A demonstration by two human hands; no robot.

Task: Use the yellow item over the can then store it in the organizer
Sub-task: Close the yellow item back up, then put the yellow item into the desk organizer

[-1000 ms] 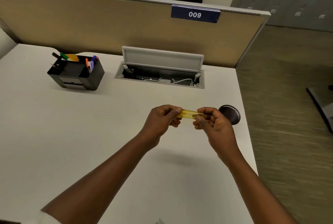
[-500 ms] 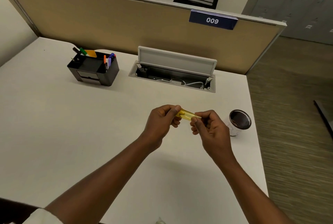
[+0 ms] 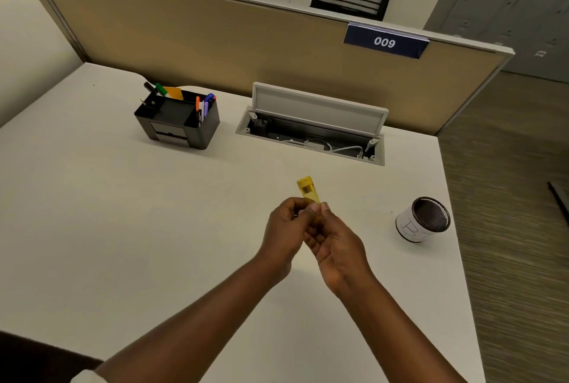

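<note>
A small translucent yellow item (image 3: 308, 189) with a barcode label sticks up and away from my two hands over the middle of the white desk (image 3: 107, 213). My left hand (image 3: 284, 228) and my right hand (image 3: 334, 241) meet around its near end, fingers pinched on it. The can (image 3: 423, 218), white with a dark mesh inside, stands to the right near the desk's right edge, well apart from my hands. The black organizer (image 3: 178, 119) sits at the back left with pens and markers in its side compartments.
An open cable hatch (image 3: 314, 124) with its lid raised is set into the desk at the back centre. A tan partition (image 3: 215, 34) bounds the far side. The desk's right edge drops to carpeted floor (image 3: 508, 228).
The yellow item went from lying sideways, held at each end, to pointing up and away. My hands came together at its near end. The camera view shifted, bringing the whole can into sight.
</note>
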